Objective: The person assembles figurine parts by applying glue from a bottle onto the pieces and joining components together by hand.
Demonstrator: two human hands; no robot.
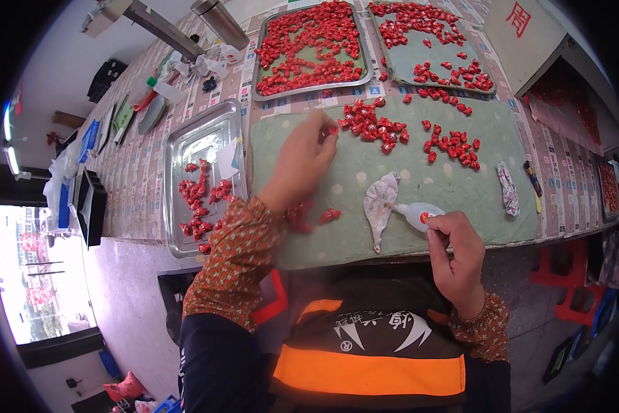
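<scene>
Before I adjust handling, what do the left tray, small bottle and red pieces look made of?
Left tray: metal, probably steel, polished; it shows bright reflections. Bottle: likely smooth plastic; its whitish body looks translucent. Red pieces: glossy, with bright highlights; perhaps plastic or foil, too small to tell.

Left hand [301,157]: we see the fingers curled, a red piece [333,130] at their tips; whether it is gripped, we cannot tell.
Right hand [459,255]: we see it pinching a white squeeze bottle [417,215], nozzle toward a crumpled cloth [380,206].
Mat [344,251]: pale green, spotted, under our loose red pile [373,124].
Left tray [174,162]: silver, with red pieces [194,196] and white paper [228,157].
</scene>
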